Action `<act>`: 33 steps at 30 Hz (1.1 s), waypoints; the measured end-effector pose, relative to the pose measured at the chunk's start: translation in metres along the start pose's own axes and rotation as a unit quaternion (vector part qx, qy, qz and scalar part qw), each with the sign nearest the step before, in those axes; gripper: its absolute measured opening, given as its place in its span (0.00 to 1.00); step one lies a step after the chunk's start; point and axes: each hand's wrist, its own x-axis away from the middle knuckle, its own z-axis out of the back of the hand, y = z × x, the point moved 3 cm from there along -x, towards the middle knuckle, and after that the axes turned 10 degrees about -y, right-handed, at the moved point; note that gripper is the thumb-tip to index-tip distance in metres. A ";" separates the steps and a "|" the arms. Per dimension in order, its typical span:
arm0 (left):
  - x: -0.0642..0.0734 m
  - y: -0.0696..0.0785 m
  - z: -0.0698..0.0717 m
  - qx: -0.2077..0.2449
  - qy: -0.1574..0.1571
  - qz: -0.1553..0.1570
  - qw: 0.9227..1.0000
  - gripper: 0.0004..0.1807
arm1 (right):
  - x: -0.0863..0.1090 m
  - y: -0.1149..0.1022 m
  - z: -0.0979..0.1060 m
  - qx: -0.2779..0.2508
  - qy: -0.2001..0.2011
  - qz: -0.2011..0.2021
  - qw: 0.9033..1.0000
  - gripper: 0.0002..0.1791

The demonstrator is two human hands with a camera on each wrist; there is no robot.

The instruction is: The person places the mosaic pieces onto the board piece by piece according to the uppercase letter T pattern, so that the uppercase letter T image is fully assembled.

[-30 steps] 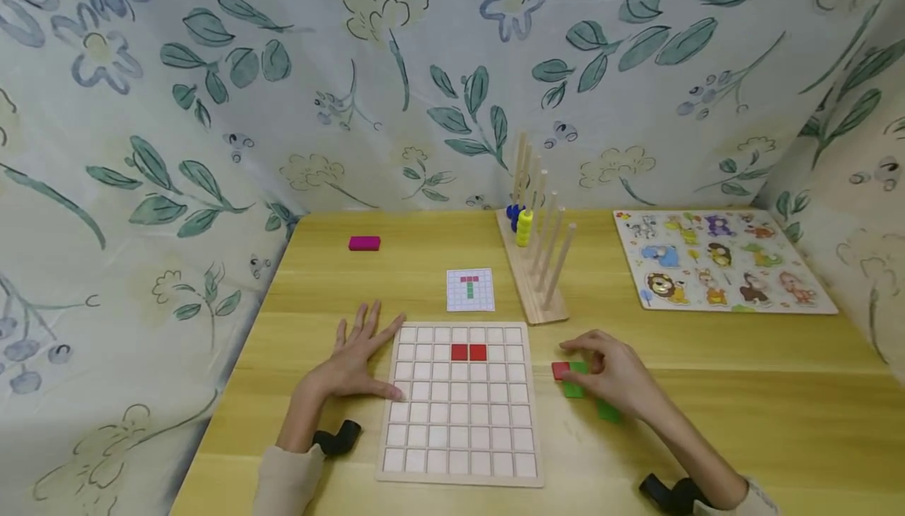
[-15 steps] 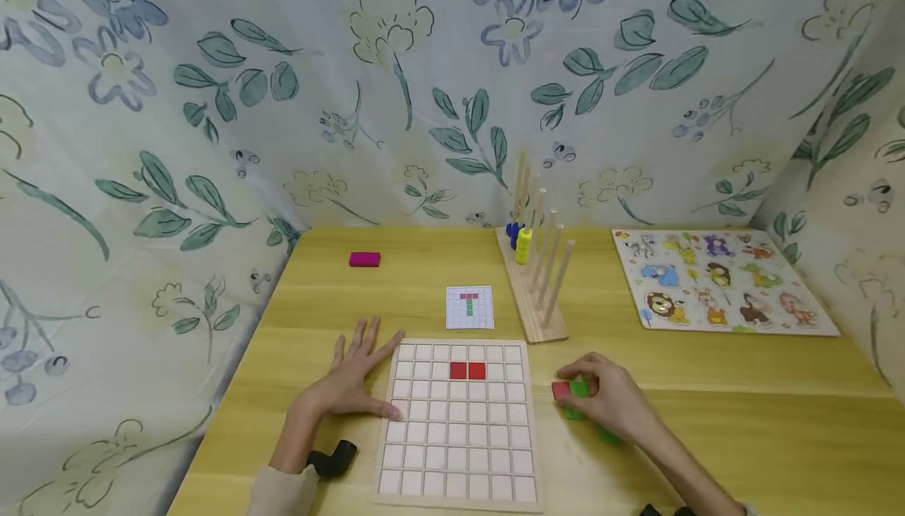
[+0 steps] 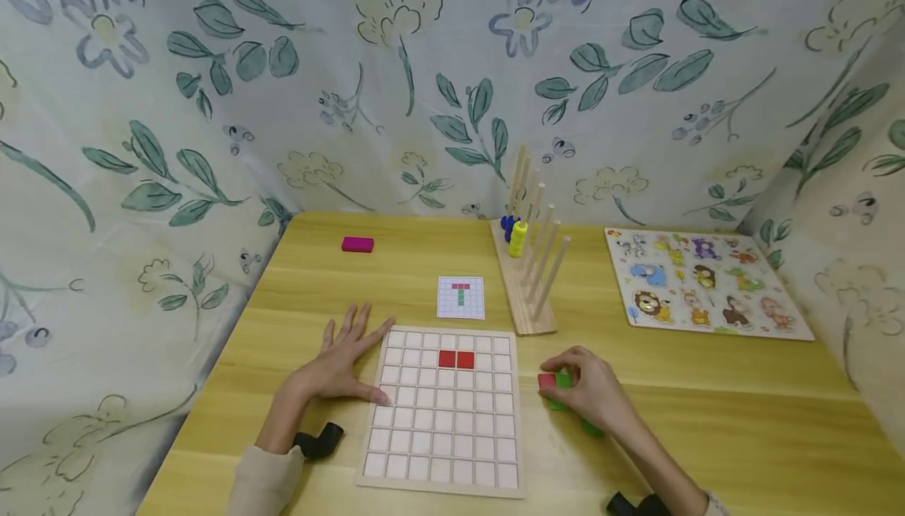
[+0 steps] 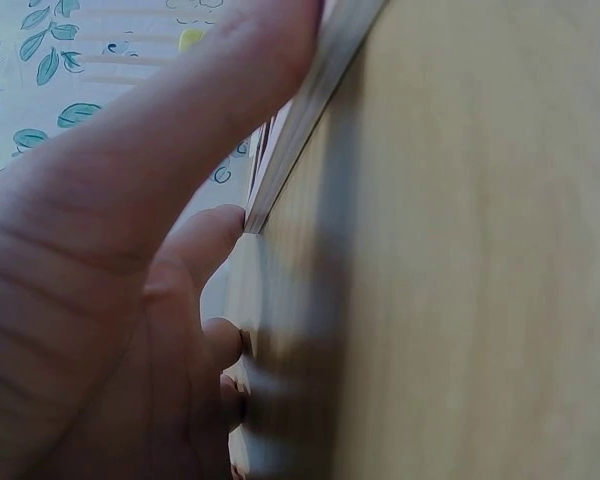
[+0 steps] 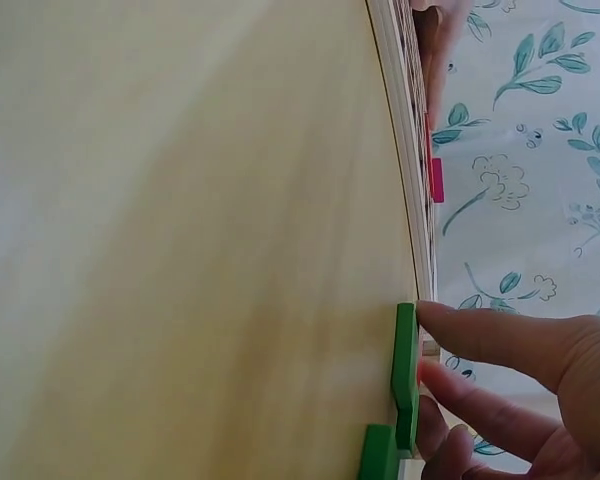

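In the head view my left hand lies with fingers spread at the left edge of a wooden grid board. Its thumb touches that edge halfway down; the left wrist view shows a fingertip at the board's corner. Two red square tiles sit side by side in the board's second row. Right of the board, my right hand has thumb and index finger at opposite sides of another red square tile, pinching it. Green tiles lie against it and under the hand, partly hidden.
A card with a red and green T pattern lies behind the board. Beyond stand a wooden peg rack with blue and yellow beads, an animal puzzle board at right, and a magenta block at back left.
My right thumb and index finger have closed in from above the red tile to its sides. The left hand keeps its place on the board. The head view has shifted slightly.
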 end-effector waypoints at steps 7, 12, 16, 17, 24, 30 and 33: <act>-0.002 0.003 0.009 0.003 0.010 -0.014 1.000 0.68 | -0.005 -0.005 0.003 0.012 0.013 -0.014 1.000 0.11; -0.001 0.002 0.008 0.012 0.005 -0.010 1.000 0.68 | -0.007 -0.008 0.002 0.011 0.004 -0.014 1.000 0.12; 0.000 -0.001 0.004 0.013 0.009 -0.008 1.000 0.68 | -0.009 -0.009 0.000 0.007 -0.001 -0.016 1.000 0.12; 0.001 -0.002 0.002 0.013 0.008 -0.007 1.000 0.69 | -0.009 -0.008 -0.001 0.009 -0.001 -0.018 1.000 0.12; 0.012 -0.008 -0.010 0.018 0.009 -0.005 1.000 0.68 | -0.011 -0.014 -0.013 0.030 -0.033 -0.011 0.999 0.10; 0.006 -0.006 -0.009 0.015 0.005 -0.003 1.000 0.68 | -0.010 -0.015 -0.011 0.059 -0.024 0.005 0.998 0.10; -0.001 -0.003 -0.004 0.008 0.008 -0.005 1.000 0.68 | -0.011 -0.014 -0.005 0.062 -0.001 0.023 0.998 0.12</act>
